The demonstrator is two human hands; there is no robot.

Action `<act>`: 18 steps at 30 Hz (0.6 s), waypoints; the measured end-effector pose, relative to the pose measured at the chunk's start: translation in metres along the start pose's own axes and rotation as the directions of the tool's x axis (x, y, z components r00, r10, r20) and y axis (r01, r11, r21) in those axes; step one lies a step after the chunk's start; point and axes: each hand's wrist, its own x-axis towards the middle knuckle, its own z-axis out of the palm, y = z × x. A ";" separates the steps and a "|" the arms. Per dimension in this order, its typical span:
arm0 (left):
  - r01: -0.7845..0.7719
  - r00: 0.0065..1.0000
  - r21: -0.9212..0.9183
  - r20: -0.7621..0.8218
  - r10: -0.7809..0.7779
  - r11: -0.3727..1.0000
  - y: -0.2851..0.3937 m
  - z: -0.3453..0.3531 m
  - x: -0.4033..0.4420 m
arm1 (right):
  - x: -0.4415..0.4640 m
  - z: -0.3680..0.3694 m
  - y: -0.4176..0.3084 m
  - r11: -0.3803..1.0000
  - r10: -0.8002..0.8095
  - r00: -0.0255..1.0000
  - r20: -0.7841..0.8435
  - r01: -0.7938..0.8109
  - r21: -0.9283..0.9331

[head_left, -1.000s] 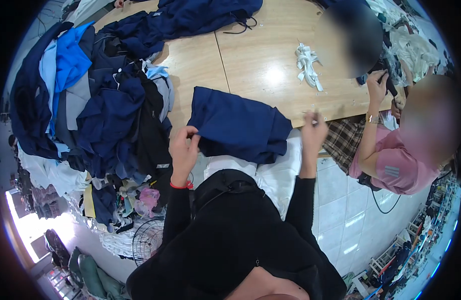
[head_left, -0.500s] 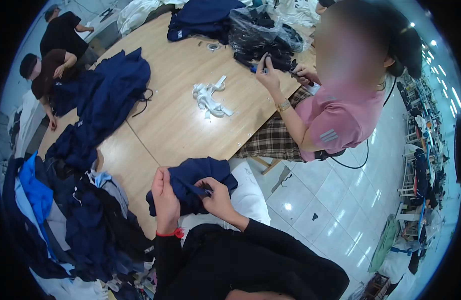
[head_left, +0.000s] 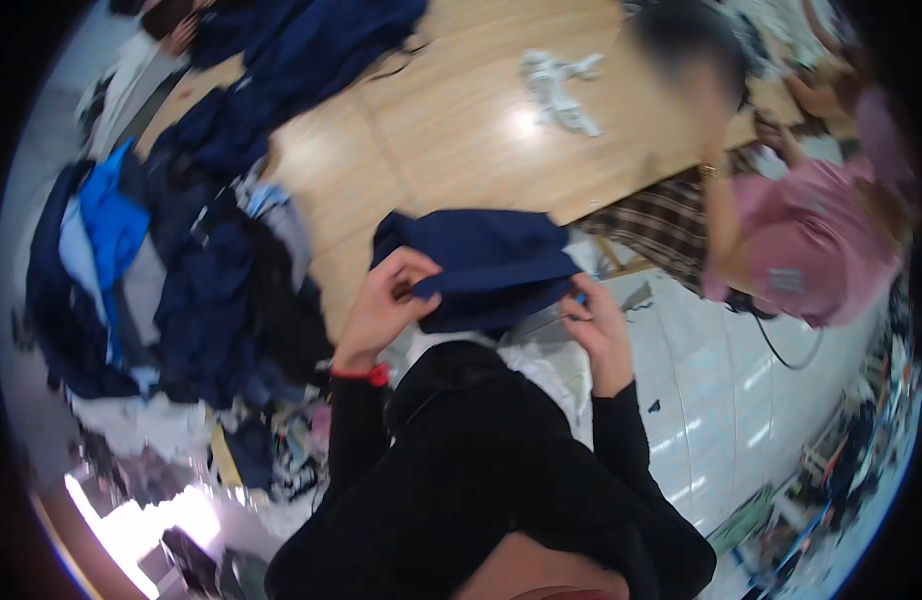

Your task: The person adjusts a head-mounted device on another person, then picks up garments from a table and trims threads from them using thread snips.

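A navy blue garment (head_left: 491, 245) is spread between my hands at the table's near edge, over my lap. My left hand (head_left: 389, 305), with a red band at its wrist, pinches the left end of a folded edge. At the right end of that edge, my right hand (head_left: 599, 330) is closed with its fingertips on the cloth. A small bright blue thing (head_left: 581, 298) shows at those fingertips, too blurred to name. Part of the garment hangs below the fold, and its far side rests by the tabletop.
White fabric strips (head_left: 561, 90) lie on the wooden table (head_left: 451, 150). A dark blue garment (head_left: 281, 60) is on its far left. Heaped clothes (head_left: 201, 270) stand to my left. A co-worker in a pink shirt (head_left: 811, 240) sits at the right, beside the tiled floor (head_left: 701, 390).
My view has tilted down and swung left. My right hand has moved right, away from my left hand, and the garment's edge is now stretched between them.
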 end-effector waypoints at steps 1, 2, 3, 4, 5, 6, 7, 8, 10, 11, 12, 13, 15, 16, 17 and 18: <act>0.001 0.998 -0.014 -0.066 -0.002 1.000 -0.013 -0.003 0.001 | 0.004 0.004 0.006 0.997 -0.019 0.998 -0.067 0.024 0.072; -0.018 0.997 -0.041 -0.081 0.014 0.999 -0.020 -0.007 -0.001 | -0.002 0.018 0.011 1.000 -0.001 0.998 -0.059 0.002 0.017; 0.002 0.997 -0.156 -0.081 -0.015 0.988 -0.025 -0.010 -0.003 | -0.010 0.035 0.017 0.999 -0.006 0.999 -0.034 0.004 -0.044; 0.018 0.996 -0.275 -0.075 -0.040 0.961 -0.030 -0.011 -0.007 | -0.018 0.050 0.025 0.994 -0.014 1.000 -0.011 0.013 -0.107; 0.019 0.992 -0.378 -0.110 -0.066 0.926 -0.029 -0.006 -0.008 | -0.026 0.062 0.031 0.982 -0.048 0.999 -0.008 0.046 -0.185; 0.010 0.985 -0.477 -0.146 -0.091 0.879 -0.023 -0.002 -0.007 | -0.031 0.074 0.038 0.962 -0.079 0.997 0.003 0.077 -0.264; -0.010 0.977 -0.570 -0.181 -0.114 0.821 -0.020 -0.002 -0.010 | -0.033 0.082 0.045 0.933 -0.108 0.994 0.022 0.109 -0.342; -0.034 0.977 -0.644 -0.183 -0.111 0.764 -0.023 -0.006 -0.015 | -0.033 0.078 0.043 0.929 -0.053 0.994 0.094 0.084 -0.359; -0.083 0.979 -0.768 -0.183 -0.094 0.635 -0.030 -0.021 -0.025 | -0.033 0.064 0.030 0.921 0.064 0.970 0.233 0.033 -0.389; -0.091 0.992 -0.804 -0.128 -0.021 0.587 -0.045 -0.031 -0.030 | -0.033 0.060 0.033 0.926 -0.005 0.992 0.129 0.054 -0.374; -0.109 0.991 -0.766 -0.134 0.009 0.634 -0.046 -0.034 -0.038 | -0.031 0.066 0.037 0.951 0.073 0.982 0.175 -0.016 -0.308; -0.123 0.991 -0.725 -0.129 0.041 0.677 -0.046 -0.033 -0.042 | -0.030 0.073 0.037 0.967 0.137 0.965 0.224 -0.082 -0.240; -0.120 0.992 -0.707 -0.070 0.100 0.697 -0.039 -0.028 -0.045 | -0.027 0.084 0.039 0.975 0.160 0.947 0.277 -0.108 -0.194; -0.105 0.992 -0.730 -0.027 0.124 0.675 -0.028 -0.024 -0.048 | -0.027 0.091 0.045 0.974 0.131 0.952 0.277 -0.071 -0.215; -0.088 0.989 -0.750 0.014 0.148 0.656 -0.022 -0.022 -0.049 | -0.029 0.099 0.054 0.969 0.062 0.976 0.210 -0.009 -0.248; -0.080 0.984 -0.751 0.043 0.170 0.655 -0.023 -0.022 -0.048 | -0.032 0.106 0.059 0.958 -0.010 0.989 0.145 0.051 -0.282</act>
